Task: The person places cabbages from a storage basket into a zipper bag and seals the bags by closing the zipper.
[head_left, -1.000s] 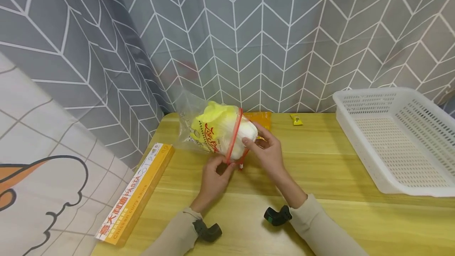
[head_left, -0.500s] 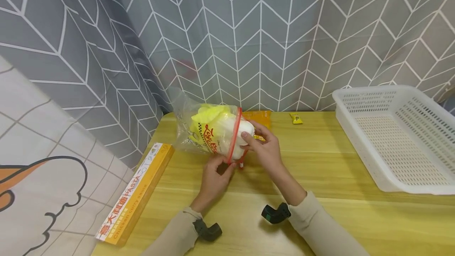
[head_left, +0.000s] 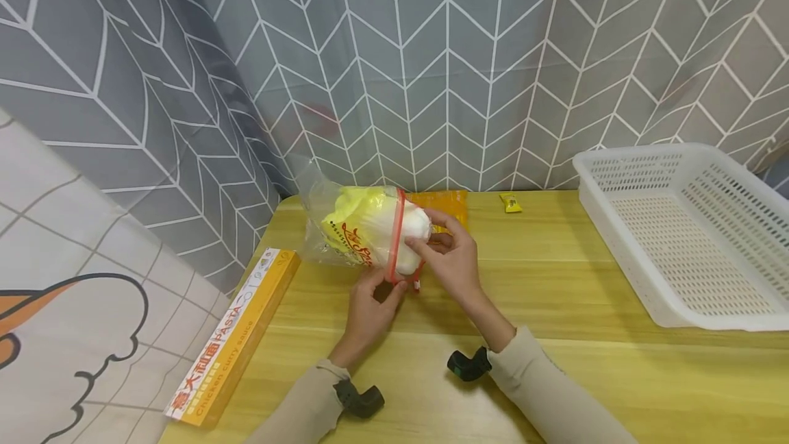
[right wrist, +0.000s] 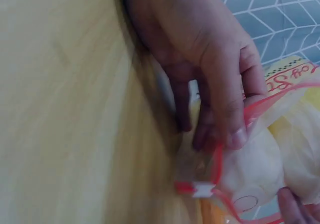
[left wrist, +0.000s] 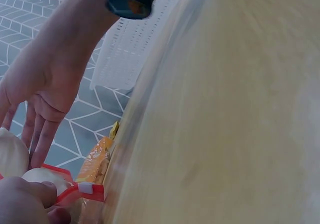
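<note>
A clear zip bag (head_left: 316, 225) with a red zip edge and yellow-and-red print lies at the table's back left. Inside it is a napa cabbage (head_left: 414, 223) with yellow leaves, its white stem end poking out of the mouth. In the right wrist view a second white stem (right wrist: 300, 159) shows beside the first. My left hand (head_left: 368, 310) pinches the near side of the bag's red edge between thumb and fingers. With thumb in front and fingers behind, my right hand (head_left: 457, 262) holds the cabbage's white end.
An orange packet (head_left: 453, 205) lies behind the right hand, partly hidden. A small yellow wrapped candy (head_left: 510, 203) lies by the back edge. The white perforated basket (head_left: 647, 273) stands at right, and a pasta box (head_left: 237, 334) lies along the left edge.
The right hand has moved left with the cabbage, and the stem end sits a little farther left. The left hand stays at the bag's edge.
</note>
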Demonstrator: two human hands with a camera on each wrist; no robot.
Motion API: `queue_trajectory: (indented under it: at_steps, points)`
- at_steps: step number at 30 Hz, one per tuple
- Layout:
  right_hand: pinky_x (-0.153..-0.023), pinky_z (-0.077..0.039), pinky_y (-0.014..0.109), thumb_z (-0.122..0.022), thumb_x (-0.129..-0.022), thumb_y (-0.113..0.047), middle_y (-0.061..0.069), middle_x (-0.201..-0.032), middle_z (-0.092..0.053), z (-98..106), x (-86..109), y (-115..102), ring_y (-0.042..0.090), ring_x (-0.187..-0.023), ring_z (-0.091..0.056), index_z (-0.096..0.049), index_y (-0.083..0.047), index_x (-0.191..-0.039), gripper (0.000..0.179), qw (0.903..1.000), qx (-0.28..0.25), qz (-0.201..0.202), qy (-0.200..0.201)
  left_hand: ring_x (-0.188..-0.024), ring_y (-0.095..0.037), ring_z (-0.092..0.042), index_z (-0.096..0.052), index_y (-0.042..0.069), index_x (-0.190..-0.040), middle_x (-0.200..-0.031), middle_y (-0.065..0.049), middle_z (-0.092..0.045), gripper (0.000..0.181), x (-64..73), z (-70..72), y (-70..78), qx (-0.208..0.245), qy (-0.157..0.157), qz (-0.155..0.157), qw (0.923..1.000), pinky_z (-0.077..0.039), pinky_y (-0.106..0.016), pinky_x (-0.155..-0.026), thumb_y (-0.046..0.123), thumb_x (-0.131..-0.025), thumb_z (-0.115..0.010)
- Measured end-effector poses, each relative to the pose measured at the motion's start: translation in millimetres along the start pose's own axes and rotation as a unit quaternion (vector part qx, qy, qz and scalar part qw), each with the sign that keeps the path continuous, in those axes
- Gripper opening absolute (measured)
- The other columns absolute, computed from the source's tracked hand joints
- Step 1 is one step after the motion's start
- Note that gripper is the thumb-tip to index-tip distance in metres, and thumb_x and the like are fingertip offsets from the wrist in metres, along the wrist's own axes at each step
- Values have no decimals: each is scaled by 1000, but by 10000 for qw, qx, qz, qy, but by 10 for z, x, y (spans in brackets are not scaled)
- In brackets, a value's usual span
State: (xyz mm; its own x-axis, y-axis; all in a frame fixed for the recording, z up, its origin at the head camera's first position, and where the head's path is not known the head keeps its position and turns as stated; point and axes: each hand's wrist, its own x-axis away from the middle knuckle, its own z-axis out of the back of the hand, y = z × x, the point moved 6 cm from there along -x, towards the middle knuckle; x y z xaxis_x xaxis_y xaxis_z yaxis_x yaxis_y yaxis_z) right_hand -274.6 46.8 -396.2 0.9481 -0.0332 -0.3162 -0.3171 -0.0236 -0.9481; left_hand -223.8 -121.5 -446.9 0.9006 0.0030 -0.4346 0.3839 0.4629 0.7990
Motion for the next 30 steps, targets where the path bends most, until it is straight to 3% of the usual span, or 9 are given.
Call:
queue_trajectory:
  at_steps: [4,10,13,17,20,22,25,30]
  points:
    - [-70,-63,32,-82,-86,-11,13,-108,-65,-26,-22,-6,16,-74,-74,-67,-8,-126,43,9961,-625,-584,231,-99,-15,-62,-68,13,-81,-95,-1,-72,14,-5,11,10,-8,35,-80,10000,-47,-32,-92,11,-87,-80]
    - [-71,-63,38,-74,-93,-9,7,-94,-62,-136,-42,7,18,-67,-75,-62,-1,-130,40,9719,-1849,-1403,388,-100,-17,-63,-69,13,-82,-96,-2,-72,12,-13,19,32,16,105,-193,9998,-48,-33,-93,10,-86,-80]
    - [-75,-63,36,-73,-93,-6,5,-104,-64,-163,-43,45,15,-75,-75,-60,-3,-134,43,9744,-1772,-1367,234,-99,-17,-63,-70,13,-83,-95,-1,-73,10,-11,15,27,34,146,-158,9998,-48,-32,-91,11,-88,-79]
    - [-75,-62,26,-78,-88,-5,7,-120,-63,-121,-39,71,11,-82,-72,-64,-11,-133,48,9930,-914,-749,56,-98,-14,-63,-72,14,-88,-97,0,-73,6,-6,-4,4,51,85,-5,10000,-48,-30,-89,13,-89,-78]
    - [-73,-60,22,-81,-85,-7,9,-125,-65,-106,-43,66,11,-82,-70,-66,-13,-131,49,9985,-470,-272,36,-99,-15,-62,-73,13,-91,-99,0,-73,6,-5,-11,-6,112,26,70,9999,-48,-31,-90,13,-89,-78]
    - [-71,-60,22,-81,-85,-7,11,-124,-65,-114,-49,64,11,-81,-70,-66,-11,-132,49,9988,-467,-164,62,-101,-15,-63,-73,13,-91,-99,1,-73,6,-6,-12,-12,146,14,76,9999,-48,-31,-92,12,-89,-78]
    - [-63,-61,25,-78,-89,-8,11,-118,-65,-135,-72,69,11,-72,-71,-66,-6,-131,44,9957,-821,-351,240,-99,-16,-62,-72,14,-87,-95,2,-73,8,-8,-7,-11,110,44,-14,9999,-47,-32,-91,12,-88,-79]
    - [-52,-58,27,-74,-93,-13,4,-96,-63,-186,-83,73,13,-59,-70,-63,-1,-129,39,9759,-1662,-1327,486,-95,-15,-60,-68,15,-82,-88,2,-70,13,-7,7,-3,-28,84,-60,9999,-46,-31,-88,12,-87,-80]
